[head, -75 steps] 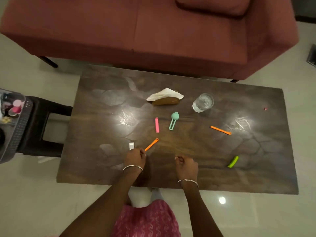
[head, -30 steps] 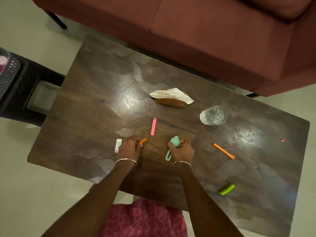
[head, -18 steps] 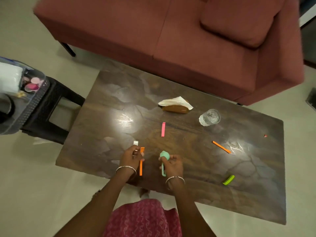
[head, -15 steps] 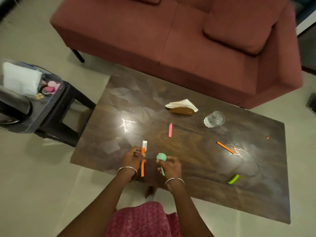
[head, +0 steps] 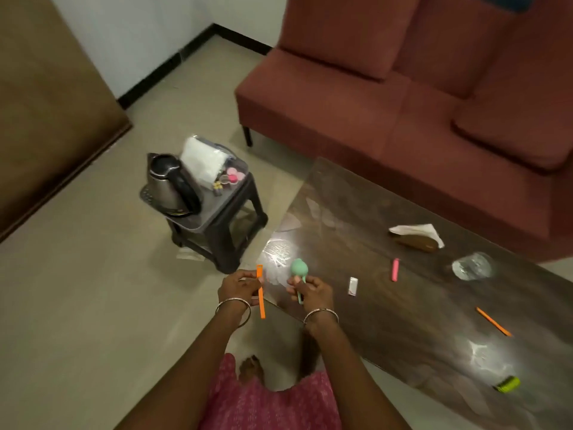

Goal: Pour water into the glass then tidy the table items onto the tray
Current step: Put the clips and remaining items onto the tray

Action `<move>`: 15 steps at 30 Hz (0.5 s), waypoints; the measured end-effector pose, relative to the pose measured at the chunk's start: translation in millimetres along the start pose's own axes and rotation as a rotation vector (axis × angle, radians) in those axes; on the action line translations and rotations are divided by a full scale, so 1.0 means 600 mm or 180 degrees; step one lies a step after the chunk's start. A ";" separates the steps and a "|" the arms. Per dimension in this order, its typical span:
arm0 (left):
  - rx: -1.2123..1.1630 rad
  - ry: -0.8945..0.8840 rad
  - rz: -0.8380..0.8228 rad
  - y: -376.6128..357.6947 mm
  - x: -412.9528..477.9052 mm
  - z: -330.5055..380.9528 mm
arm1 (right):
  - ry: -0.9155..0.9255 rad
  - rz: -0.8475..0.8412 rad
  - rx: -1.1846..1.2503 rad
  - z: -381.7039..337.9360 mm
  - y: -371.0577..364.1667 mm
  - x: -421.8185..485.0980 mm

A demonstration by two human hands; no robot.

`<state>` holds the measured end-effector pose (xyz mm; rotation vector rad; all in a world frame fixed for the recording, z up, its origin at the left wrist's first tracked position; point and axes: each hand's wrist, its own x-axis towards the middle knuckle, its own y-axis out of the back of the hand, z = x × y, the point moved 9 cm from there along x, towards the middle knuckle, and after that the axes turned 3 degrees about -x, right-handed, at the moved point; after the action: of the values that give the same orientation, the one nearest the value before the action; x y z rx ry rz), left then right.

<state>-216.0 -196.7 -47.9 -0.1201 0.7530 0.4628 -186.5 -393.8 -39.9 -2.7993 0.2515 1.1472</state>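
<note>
Glass [head: 472, 266] on the table [head: 387, 330] is looking filled; pouring judged done. Left hand [head: 240, 285] is pinching an orange clip [head: 261, 291] and right hand [head: 310, 290] is gripping a mint clip [head: 299, 270], both well apart from the tray [head: 217, 206]. Not yet tidied: pink clip [head: 395, 269], second orange clip [head: 493, 321], green clip [head: 507, 383], white packet [head: 353, 286], napkin holder [head: 417, 240].

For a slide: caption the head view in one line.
Left hand holds an orange clip, right hand a mint clip; tray lies ahead.

Both clips lifted off the tabletop [head: 403, 311]: orange clip [head: 261, 294] in left hand [head: 238, 287], green clip [head: 299, 269] in right hand [head: 313, 290], carried to its left corner. View swung left; tray [head: 198, 220] with kettle [head: 164, 187] now fully visible.
</note>
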 end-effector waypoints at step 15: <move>-0.0500 0.0115 0.0832 0.241 0.124 0.071 | -0.0086 -0.0120 -0.1090 0.000 -0.279 0.102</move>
<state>-206.0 -29.3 -59.2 -0.1781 0.7708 0.7706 -111.3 -236.5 -77.0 -3.0579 -0.0025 1.3310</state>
